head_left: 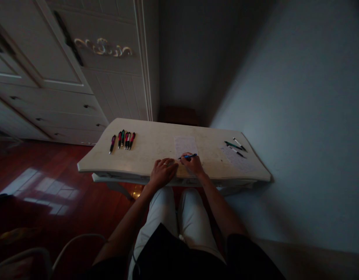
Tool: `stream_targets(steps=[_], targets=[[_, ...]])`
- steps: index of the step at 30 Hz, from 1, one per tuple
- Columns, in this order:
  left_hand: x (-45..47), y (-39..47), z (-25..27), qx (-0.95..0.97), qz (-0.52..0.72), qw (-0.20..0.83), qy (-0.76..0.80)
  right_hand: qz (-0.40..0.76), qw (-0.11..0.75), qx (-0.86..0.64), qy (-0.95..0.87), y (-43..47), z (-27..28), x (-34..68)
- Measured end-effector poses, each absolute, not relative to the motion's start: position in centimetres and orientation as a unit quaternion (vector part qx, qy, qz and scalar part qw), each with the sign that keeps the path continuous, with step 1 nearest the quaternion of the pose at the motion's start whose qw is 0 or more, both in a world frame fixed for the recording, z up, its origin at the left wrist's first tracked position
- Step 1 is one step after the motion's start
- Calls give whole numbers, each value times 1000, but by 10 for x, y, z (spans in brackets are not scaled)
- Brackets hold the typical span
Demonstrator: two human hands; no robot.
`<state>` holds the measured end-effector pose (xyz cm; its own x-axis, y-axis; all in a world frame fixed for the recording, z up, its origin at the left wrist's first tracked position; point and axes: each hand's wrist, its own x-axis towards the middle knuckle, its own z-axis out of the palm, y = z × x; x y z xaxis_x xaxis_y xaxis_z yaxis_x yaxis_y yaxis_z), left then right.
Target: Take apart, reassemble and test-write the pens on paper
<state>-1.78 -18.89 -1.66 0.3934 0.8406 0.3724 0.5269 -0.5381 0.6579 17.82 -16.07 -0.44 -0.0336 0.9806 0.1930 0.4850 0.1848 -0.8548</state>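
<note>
A blue pen [191, 156] is gripped in my right hand [192, 165], its tip down near the lower edge of a sheet of paper [184, 144]. Faint writing seems to cover that sheet. My left hand [163, 171], with a ring on one finger, rests at the table's front edge, just left of the paper's lower corner. Its fingers lie stretched out and hold nothing that I can see. Both hands are on the white table [150, 144].
Several pens [127, 140] lie in a group at the table's left, one purple pen [112, 144] apart. On the right, a few pens [236, 151] lie by a second written sheet [239, 160]. A pale wardrobe [115, 85] stands behind left; a wall [298, 136] borders the right.
</note>
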Motion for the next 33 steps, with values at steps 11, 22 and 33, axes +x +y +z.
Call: stream_targets(steps=[11,22,33], targets=[[-18,-192,-14,860,254,47,441,369,461,-549,-592,-163,-11,184],[-18,-192,-15,866,235,15,442,412,518,-523,-537,-161,-15,188],[-19,-192,-16,865,235,10,444,459,525,-497,-516,-164,-17,190]])
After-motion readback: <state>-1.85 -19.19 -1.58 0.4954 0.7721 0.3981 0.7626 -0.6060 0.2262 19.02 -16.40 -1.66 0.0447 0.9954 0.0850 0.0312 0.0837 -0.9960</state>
